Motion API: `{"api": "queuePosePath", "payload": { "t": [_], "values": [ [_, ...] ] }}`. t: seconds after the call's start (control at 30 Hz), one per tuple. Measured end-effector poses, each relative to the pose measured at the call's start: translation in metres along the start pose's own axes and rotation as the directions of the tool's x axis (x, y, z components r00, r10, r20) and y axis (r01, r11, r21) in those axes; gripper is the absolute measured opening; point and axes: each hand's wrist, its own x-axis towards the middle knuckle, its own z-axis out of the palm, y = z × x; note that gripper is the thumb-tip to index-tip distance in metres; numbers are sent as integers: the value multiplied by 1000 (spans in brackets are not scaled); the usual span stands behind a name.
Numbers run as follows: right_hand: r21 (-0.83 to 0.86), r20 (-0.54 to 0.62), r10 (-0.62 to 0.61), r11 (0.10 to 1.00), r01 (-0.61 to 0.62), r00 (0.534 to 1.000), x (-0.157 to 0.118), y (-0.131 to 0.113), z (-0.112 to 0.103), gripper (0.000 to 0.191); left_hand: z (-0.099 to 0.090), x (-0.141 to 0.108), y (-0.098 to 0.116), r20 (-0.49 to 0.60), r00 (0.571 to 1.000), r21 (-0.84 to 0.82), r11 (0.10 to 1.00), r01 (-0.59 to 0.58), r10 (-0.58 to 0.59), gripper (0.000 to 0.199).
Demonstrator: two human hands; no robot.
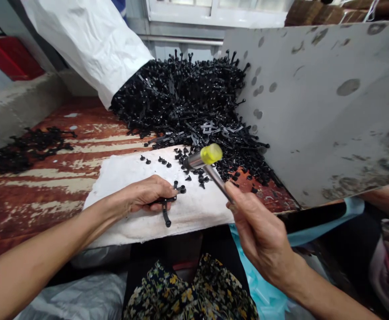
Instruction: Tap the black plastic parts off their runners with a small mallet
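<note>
My left hand (150, 194) is closed on a black plastic part with several arms (166, 214), held over a white cloth (114, 178). Round ends show on the arms; the rest is covered by my fingers. In my right hand (261, 226) is a mallet (217, 181) with a metal handle and a yellow head face. Its head hangs raised above the cloth, to the upper right of the black part and apart from it. Small black plugs (164, 162) lie scattered on the cloth beyond my left hand, with more under and around the mallet head.
A big heap of black plastic pieces (187, 98) spills from a white sack (94, 40) at the back. A smaller pile of black parts (30, 146) lies far left. A stained grey board (314, 102) walls the right side; another person's arm (387, 200) shows beyond it.
</note>
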Motion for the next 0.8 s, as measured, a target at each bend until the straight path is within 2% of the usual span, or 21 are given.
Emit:
{"api": "queuePosePath", "payload": {
  "t": [0.1,0.13,0.23,0.27,0.3,0.4,0.43,0.57,0.7,0.8],
  "values": [
    [-99,166,-16,995,33,986,-1,4,3,56,0,0,0,-18,1000,10,1000,4,-4,32],
    [-89,169,-16,996,32,986,-1,5,3,55,1,0,0,-23,1000,13,1000,1,0,32],
    [1,-20,13,1000,-13,1000,-3,3,3,60,2,0,0,-37,999,27,1000,-10,11,33],
    [4,-45,8,1000,-8,999,-4,2,3,62,2,1,-1,-40,999,36,999,-10,11,33],
    [-21,-22,-4,1000,3,1000,-6,2,3,62,1,1,-1,-42,999,45,999,-11,13,34],
    [-151,199,-3,988,33,980,-10,7,4,54,0,1,-3,-40,999,66,998,-23,25,36],
    [-181,235,22,983,22,972,-9,10,4,51,0,0,-4,-37,999,63,998,-32,34,37],
    [-256,248,127,965,-61,960,3,21,6,51,3,-5,-3,-50,994,16,996,-92,93,43],
    [-400,378,250,912,-87,891,16,24,12,57,5,-14,-3,-52,989,42,990,-133,135,52],
    [-305,386,231,946,-113,893,12,23,14,54,-1,-17,-3,-83,984,129,981,-145,156,52]
  ]
}}
